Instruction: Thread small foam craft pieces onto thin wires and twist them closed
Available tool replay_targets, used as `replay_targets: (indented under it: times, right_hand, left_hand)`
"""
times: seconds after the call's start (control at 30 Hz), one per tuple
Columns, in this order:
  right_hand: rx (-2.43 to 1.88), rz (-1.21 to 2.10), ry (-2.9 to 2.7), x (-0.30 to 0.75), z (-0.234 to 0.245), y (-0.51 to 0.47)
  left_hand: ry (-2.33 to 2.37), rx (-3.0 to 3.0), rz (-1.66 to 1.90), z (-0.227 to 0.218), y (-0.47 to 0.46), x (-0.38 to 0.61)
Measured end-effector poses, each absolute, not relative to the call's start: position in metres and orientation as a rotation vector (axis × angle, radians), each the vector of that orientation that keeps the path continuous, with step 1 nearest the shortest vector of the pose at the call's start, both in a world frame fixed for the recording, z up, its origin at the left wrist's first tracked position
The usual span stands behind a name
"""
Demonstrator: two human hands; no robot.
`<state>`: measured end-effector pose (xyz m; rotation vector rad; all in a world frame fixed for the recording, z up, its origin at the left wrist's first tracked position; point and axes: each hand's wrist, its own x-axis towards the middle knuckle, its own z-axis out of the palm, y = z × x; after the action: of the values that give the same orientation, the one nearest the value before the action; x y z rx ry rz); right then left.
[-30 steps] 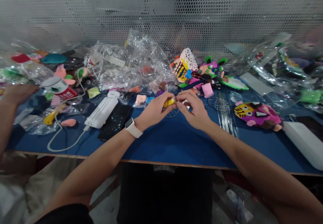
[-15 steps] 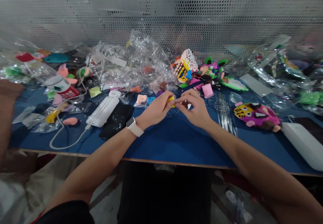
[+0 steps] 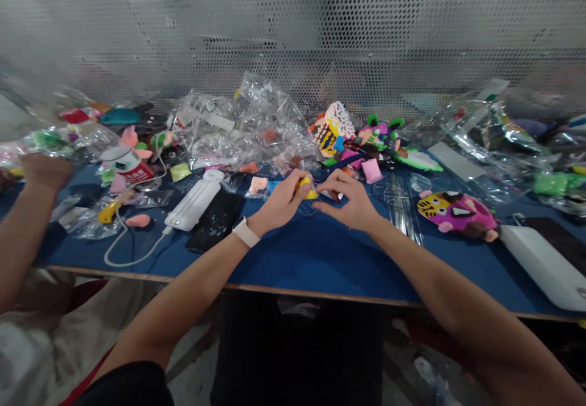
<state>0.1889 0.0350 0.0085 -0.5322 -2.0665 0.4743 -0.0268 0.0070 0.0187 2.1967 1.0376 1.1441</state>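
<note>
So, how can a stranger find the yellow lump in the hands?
On the blue table, two hands meet near the middle. The left hand pinches a small yellow lump, close to the right hand. Unlike the yellow piece far left by the white cable, this one is held.

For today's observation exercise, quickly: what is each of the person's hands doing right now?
Left hand: closed on a small yellow piece.
Right hand: pinched beside it; contents cannot be told.
</note>
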Motion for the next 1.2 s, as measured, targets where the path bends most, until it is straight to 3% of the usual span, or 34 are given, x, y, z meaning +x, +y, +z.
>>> replay_targets:
  times: [0.43,1.07,1.2]
  right_hand:
    - [-0.529,0.87,-1.862,0.187,0.007,0.033]
    - [-0.565,0.752,-1.941,0.183,0.018,0.021]
    - [-0.634,1.043,-1.836,0.18,0.023,0.019]
  left_hand:
    - [1.023,2.049,1.234,0.015,0.004,-0.023]
    - [0.991,2.098,1.172,0.016,0.001,-0.021]
    - [0.943,2.218,1.096,0.018,0.002,-0.022]
